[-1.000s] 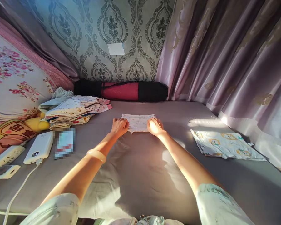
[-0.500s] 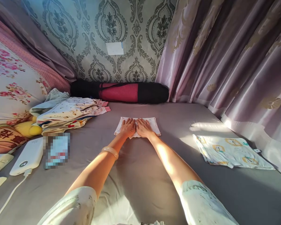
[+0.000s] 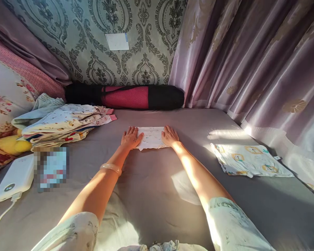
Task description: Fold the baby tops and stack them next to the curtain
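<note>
A folded white garment (image 3: 151,138) with small prints lies flat on the grey bed sheet (image 3: 157,184), its near edge a little uneven. My left hand (image 3: 131,138) rests flat over its left end, fingers stretched out. Over the right end lies my right hand (image 3: 170,136), also flat with the fingers extended. Between the two hands the middle of the cloth shows. A pale bangle (image 3: 111,169) circles my left wrist.
Left, a pile of clothes (image 3: 65,120) lies beside a floral pillow (image 3: 7,101). A white power bank (image 3: 15,177) with a cable sits nearer. Right lies a folded lion-print garment (image 3: 251,160). A black and pink rolled bag (image 3: 125,97) lies along the wall.
My hands have slid apart from the garment's middle to its two ends, left hand leftward and right hand rightward. The view has shifted slightly to the right and down.
</note>
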`<state>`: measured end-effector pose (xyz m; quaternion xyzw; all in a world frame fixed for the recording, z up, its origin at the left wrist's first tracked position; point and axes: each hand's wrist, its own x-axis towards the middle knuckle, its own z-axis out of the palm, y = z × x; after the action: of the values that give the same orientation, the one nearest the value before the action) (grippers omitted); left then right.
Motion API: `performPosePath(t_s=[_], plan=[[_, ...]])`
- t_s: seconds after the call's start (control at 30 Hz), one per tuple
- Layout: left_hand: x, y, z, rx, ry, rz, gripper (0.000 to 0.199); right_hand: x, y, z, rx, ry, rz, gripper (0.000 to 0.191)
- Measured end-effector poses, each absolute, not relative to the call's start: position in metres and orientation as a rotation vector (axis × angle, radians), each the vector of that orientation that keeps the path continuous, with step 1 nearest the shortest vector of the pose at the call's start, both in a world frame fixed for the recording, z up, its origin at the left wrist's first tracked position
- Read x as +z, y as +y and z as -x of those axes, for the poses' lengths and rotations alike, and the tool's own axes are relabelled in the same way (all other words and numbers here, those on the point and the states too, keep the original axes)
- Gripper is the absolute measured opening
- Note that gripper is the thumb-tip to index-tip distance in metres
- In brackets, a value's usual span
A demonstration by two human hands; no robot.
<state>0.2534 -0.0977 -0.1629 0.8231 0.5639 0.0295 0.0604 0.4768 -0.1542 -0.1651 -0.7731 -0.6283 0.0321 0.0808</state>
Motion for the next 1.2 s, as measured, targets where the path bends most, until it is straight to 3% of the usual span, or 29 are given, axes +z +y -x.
performPosePath(t_s=[0.33, 0.57, 0.87, 1.2], plan=[[-0.156, -0.097, -0.259, 0.054, 1.669, -2.546, 0.065, -0.157, -0.153, -0.47, 0.097, -1.932, 2.337, 0.058], [-0.158, -0.114, -0.286, 0.226, 1.593, -2.677, 0.055, -0.147, -0.151, -0.423, 0.07, -2.108, 2.066, 0.057], [-0.175, -0.115, -0.287, 0.16, 1.627, -2.576, 0.057, -0.162, -0.155, -0.414, 0.194, -2.088, 2.09, 0.058], [-0.16, -0.11, -0.286, 0.167, 1.595, -2.603, 0.056, -0.149, -0.148, -0.417, 0.239, -2.13, 2.089, 0.057]])
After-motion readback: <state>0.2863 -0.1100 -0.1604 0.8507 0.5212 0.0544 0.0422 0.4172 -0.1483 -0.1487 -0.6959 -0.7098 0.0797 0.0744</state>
